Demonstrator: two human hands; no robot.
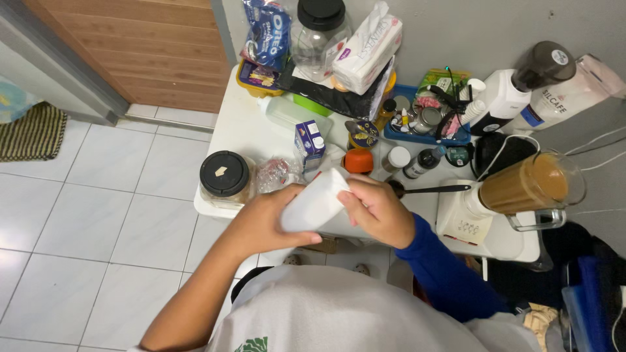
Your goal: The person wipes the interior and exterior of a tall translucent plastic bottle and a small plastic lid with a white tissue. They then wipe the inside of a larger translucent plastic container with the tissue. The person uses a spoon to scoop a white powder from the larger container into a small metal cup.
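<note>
Fingers of the left hand [270,218] wrap the lower body of a plain white plastic cup-like container [315,202], held tilted in the air in front of the white table [241,124]; the right hand [378,210] pinches its upper rim. It looks light, thin-walled and smooth, so probably easy to dent or let slip; a broad grip around the middle seems safest. Just beyond stand a dark-lidded glass jar [225,176] and a blender jug of brown liquid [529,186].
</note>
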